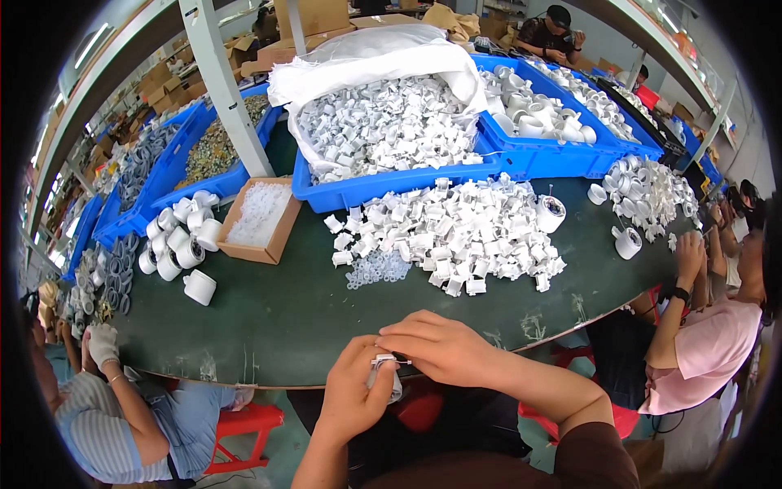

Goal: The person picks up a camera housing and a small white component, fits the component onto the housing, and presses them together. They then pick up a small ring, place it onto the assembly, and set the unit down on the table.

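Observation:
Just off the near edge of the green table, my left hand (356, 397) is closed round a white plastic cylindrical housing (397, 389), mostly hidden by my fingers. A small white clip-like piece (382, 359) shows at its top, with a thin dark pin beside it. My right hand (440, 346) reaches across from the right, its fingers bent down and pressed together at the top of the housing. What those fingertips pinch is hidden. Beyond both hands lie a heap of small white plastic pieces (456, 232) and a little pile of translucent rings (378, 270).
White cylinders (199, 287) stand at left beside a cardboard box (273, 235) of clear small parts. Blue bins (358, 192) of white parts line the back, near a grey post (224, 90). Co-workers sit left (122, 424) and right (700, 350), near another white-part pile (652, 196).

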`<act>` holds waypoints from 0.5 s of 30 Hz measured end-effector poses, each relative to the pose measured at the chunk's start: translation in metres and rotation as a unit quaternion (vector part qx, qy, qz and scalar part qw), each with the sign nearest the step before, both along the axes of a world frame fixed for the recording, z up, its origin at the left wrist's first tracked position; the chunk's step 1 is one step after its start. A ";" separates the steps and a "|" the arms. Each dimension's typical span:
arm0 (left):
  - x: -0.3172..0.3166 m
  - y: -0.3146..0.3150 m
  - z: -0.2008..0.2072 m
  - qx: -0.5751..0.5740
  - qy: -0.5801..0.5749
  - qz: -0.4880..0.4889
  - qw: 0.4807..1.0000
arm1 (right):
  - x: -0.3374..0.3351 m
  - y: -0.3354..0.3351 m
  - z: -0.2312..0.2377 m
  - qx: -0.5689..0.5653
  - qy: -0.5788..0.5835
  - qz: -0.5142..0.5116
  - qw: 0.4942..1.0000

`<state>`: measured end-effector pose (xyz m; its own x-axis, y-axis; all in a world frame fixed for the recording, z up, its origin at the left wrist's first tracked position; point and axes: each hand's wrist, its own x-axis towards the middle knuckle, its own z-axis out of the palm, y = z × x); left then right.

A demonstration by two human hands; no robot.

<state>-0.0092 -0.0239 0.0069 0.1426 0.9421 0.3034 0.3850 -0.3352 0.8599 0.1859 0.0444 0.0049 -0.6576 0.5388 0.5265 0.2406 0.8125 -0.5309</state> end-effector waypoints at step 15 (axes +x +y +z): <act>0.008 0.005 -0.019 0.117 0.085 0.184 0.972 | -0.008 -0.027 0.005 -0.456 0.208 -0.025 0.865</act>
